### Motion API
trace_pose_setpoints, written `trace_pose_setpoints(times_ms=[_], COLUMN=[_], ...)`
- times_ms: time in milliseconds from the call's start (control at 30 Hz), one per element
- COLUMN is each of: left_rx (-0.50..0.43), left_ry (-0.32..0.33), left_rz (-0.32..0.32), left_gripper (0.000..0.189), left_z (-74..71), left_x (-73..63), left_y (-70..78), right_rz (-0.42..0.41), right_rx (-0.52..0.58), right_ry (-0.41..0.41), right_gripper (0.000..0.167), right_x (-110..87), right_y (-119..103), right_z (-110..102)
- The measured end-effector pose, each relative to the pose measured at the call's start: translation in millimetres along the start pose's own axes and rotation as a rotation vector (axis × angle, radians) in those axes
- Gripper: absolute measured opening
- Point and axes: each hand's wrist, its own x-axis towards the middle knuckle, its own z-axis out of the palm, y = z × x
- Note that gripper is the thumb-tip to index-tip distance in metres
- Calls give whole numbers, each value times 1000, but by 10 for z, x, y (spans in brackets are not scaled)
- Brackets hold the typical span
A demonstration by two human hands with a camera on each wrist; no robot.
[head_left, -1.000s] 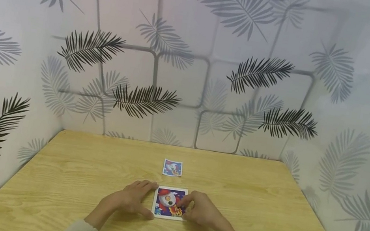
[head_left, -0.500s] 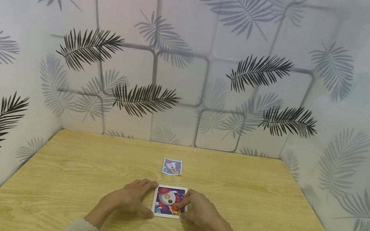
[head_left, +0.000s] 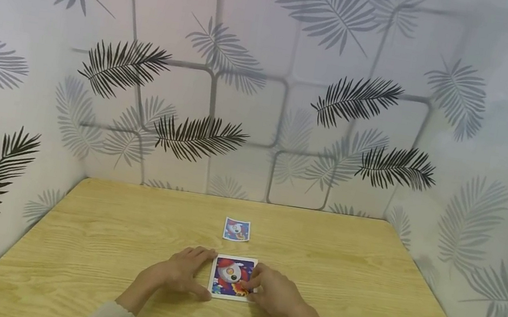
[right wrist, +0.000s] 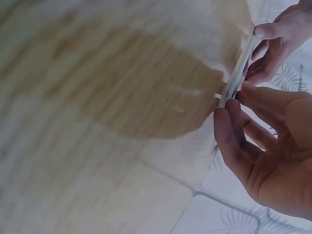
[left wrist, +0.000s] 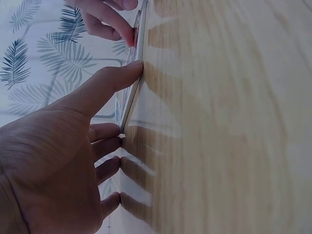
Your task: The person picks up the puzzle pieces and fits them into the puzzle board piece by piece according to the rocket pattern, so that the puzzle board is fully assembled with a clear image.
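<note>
A square picture board [head_left: 229,272] with a white border lies on the table, printed with a white-and-red character on purple. Along its left side stretches my left hand [head_left: 183,270], thumb at the near corner and a fingertip at the far corner. The other left fingertips rest on the table in the left wrist view. My right hand [head_left: 275,291] grips the board's right part, one fingertip on the picture and others curled at the edge. Those right fingers [right wrist: 229,119] cover the board's lower right, so I cannot tell whether a small loose part lies under them.
Behind the board lies a smaller, slightly curled card [head_left: 236,230] with a similar picture. The wooden table [head_left: 127,216] meets a leaf-patterned wall [head_left: 242,168] at the back, and similar walls stand at both sides.
Right fingers have shifted slightly on the board's right side, with the hand a little lower now. Left hand, board and small card have stayed in place.
</note>
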Motion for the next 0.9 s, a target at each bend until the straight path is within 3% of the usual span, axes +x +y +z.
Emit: trace_pose_setpoints(times_ms=[133,433,600,900], left_rx=[-9,-3,-15,0], left_ry=[-2,4,13,16], left_rz=[-10,4,18,18], left_gripper=[96,97,98,97], left_z=[-9,50,77,65], left_x=[5,49,60,67], left_y=[6,-75,-120,-102], right_rz=[-18,-30,-60,-71], right_rx=[-37,-19,-86,-153], right_ry=[0,81,109,53], right_gripper=[29,25,22,17], right_x=[-32,-5,8,21], right_y=[-7,52,41,30], right_z=[3,64,76,43])
